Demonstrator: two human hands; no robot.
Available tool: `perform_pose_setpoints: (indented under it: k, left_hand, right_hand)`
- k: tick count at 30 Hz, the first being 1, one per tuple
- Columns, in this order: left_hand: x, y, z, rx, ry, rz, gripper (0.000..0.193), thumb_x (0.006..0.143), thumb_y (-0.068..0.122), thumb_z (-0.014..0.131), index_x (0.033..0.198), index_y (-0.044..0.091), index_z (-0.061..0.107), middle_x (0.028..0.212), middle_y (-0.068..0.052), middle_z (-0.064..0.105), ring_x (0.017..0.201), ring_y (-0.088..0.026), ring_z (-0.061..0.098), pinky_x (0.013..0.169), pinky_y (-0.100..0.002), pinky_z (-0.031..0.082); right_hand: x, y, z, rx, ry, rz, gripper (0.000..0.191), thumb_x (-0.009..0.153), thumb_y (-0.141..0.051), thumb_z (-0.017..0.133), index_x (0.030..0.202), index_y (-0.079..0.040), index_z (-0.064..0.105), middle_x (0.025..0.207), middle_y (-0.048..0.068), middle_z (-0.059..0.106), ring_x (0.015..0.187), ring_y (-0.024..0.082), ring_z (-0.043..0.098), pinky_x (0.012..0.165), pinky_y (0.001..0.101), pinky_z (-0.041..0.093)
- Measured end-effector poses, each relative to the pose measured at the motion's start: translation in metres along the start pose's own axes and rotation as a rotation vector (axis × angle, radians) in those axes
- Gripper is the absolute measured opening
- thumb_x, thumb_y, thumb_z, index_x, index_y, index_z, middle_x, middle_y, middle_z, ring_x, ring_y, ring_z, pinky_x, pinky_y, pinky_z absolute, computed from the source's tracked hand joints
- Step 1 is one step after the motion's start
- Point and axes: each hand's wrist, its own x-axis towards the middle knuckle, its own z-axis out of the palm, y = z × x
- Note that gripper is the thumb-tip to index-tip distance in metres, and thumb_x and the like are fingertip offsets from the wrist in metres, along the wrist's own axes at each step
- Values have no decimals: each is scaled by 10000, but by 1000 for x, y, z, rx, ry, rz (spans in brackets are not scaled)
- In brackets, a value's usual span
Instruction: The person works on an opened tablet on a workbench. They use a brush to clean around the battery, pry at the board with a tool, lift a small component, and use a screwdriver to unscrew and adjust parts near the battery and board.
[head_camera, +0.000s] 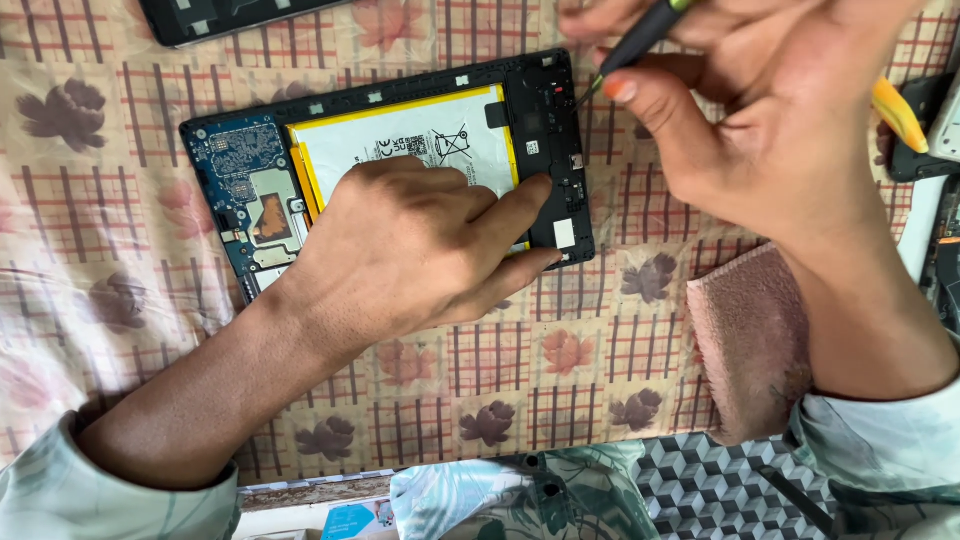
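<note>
Hands working on an opened black tablet (540, 130) lying back-up on a flowered, checked cloth (120, 200).

Back cover is already off, I judge, with the blue circuit board (240, 160) and the white, yellow-edged battery (420, 135) showing; whatever remains sits at the right edge. I am pressing my left hand (410, 245) flat on the battery, fingers spread, covering part of its white label with small black symbols. My right hand (740, 110) is pinching a thin black screwdriver (630, 45), tip at the frame.

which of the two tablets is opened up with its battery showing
The opened tablet under the left hand, mid-cloth: white battery and blue circuit board exposed. The other dark device at the top edge shows no battery.
</note>
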Motion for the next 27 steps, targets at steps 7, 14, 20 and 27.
perform_pose_setpoints:
  k: [7,14,20,27]
  left_hand:
    - [-1,1,0,-35,35,-13,407,995,422,739,1126,37,765,564,16,626,488,-100,606,471,-300,498]
    - [0,0,-2,-41,13,-8,401,1002,417,747,1139,40,764,558,26,613,494,-100,606,494,-299,513]
    - [0,1,-2,-40,19,-18,413,998,424,747,1143,37,754,579,17,631,519,-112,632,516,-313,528]
    - [1,1,-2,-23,12,-17,421,992,432,745,1145,40,753,570,12,633,514,-111,638,530,-315,545]
  right_hand:
    - [-2,8,-1,71,11,20,543,1091,115,682,1388,79,228,1142,230,667,1024,279,756,885,284,668]
    - [-2,-4,-1,88,-25,37,535,1115,116,630,1429,72,200,1182,196,670,1018,233,752,873,243,650]
    - [6,-24,7,-139,-42,68,623,972,158,736,1296,40,217,1048,270,684,894,299,772,739,303,653]
    - [1,-9,1,-203,-23,10,591,1063,98,761,1320,70,229,1117,236,690,967,266,769,789,261,648]
